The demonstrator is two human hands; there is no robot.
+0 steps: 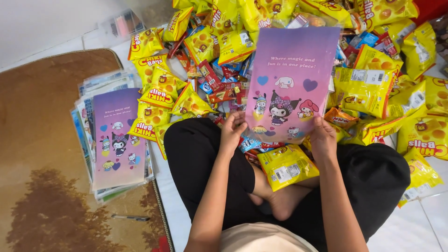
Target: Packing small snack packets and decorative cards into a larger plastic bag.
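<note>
We are pinching a purple bag by its bottom corners, left hand and right hand, above the snack pile; it looks light, thin, slippery, best gripped at the edges.

A white tiled floor carries a heap of yellow snack packets. A brown patterned rug beside it holds a stack of purple cartoon-printed plastic bags and a dark pen.
</note>
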